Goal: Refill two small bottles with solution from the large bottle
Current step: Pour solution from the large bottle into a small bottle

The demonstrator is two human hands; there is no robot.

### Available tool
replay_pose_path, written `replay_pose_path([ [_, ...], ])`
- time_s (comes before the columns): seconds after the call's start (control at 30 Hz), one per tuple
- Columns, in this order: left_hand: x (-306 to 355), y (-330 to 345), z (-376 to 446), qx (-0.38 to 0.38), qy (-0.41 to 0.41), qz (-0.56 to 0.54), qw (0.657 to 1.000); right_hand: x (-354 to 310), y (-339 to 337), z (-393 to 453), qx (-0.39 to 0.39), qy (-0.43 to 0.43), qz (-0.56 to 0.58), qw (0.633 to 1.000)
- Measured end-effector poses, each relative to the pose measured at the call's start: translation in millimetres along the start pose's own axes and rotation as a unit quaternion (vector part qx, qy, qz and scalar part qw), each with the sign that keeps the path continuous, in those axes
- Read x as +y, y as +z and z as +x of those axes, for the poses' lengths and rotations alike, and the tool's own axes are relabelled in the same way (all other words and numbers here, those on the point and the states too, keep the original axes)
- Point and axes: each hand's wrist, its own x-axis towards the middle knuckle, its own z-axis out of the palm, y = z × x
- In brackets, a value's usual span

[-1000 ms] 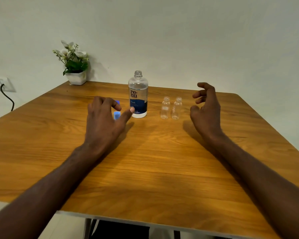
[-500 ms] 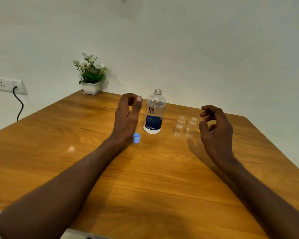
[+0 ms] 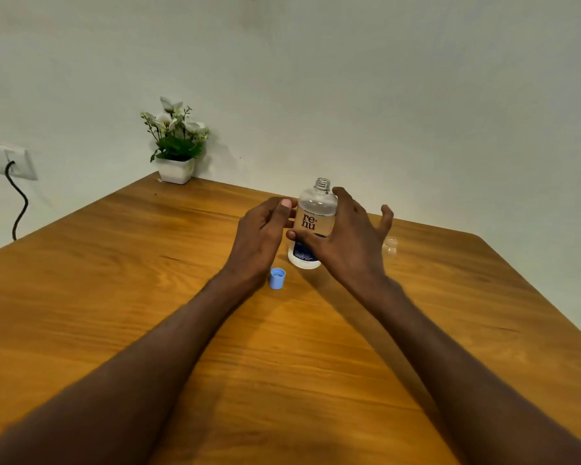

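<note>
My left hand (image 3: pixel 260 236) sits just left of the large bottle (image 3: pixel 312 226), fingers curled loosely toward it with the thumb (image 3: pixel 284 209) raised near the bottle's shoulder; whether any fingertip actually touches the plastic I cannot tell; my right hand (image 3: pixel 346 243) comes across the front of the bottle from the right, thumb laid over the dark blue part of the label, the other fingers spread open and reaching past the bottle's far side; it looks like a wide, unfinished grip, and I cannot tell whether it is pressing on the bottle; the bottle stands upright on the wooden table (image 3: pixel 148 297), uncapped, its threaded neck bare at the top, clear liquid inside, the letters "re-nu" readable between my hands; the blue cap (image 3: pixel 277 278) lies on the table just in front of the bottle, beside my left wrist, open side facing up; only 1 small bottle (image 3: pixel 390 246) shows, a clear one with an open mouth, standing to the right beyond my right hand, partly hidden by my fingers; the other one is out of sight behind that hand; at the table's far left corner stands a potted plant (image 3: pixel 176 146) in a white pot; on the wall at left, a socket (image 3: pixel 7 161) with a black cable hanging down.
</note>
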Motion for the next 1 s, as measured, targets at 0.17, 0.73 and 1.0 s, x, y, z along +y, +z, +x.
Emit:
replay_pose_path([
  [0.17, 3.4, 4.0, 0.8, 0.025, -0.013, -0.011, 1.0, -2.3, 8.0, -0.2, 0.05, 0.014, 0.016, 0.999],
  [0.73, 38.1, 11.8, -10.7, 0.034, 0.006, -0.064, 0.997, 3.5, -72.6, -14.0, 0.147, 0.051, 0.413, 0.897],
  [1.0, 49.6, 56.8, -12.1, 0.075, 0.019, 0.005, 0.997, 54.9, -111.7, -8.6, 0.25, 0.063, 0.421, 0.87],
])
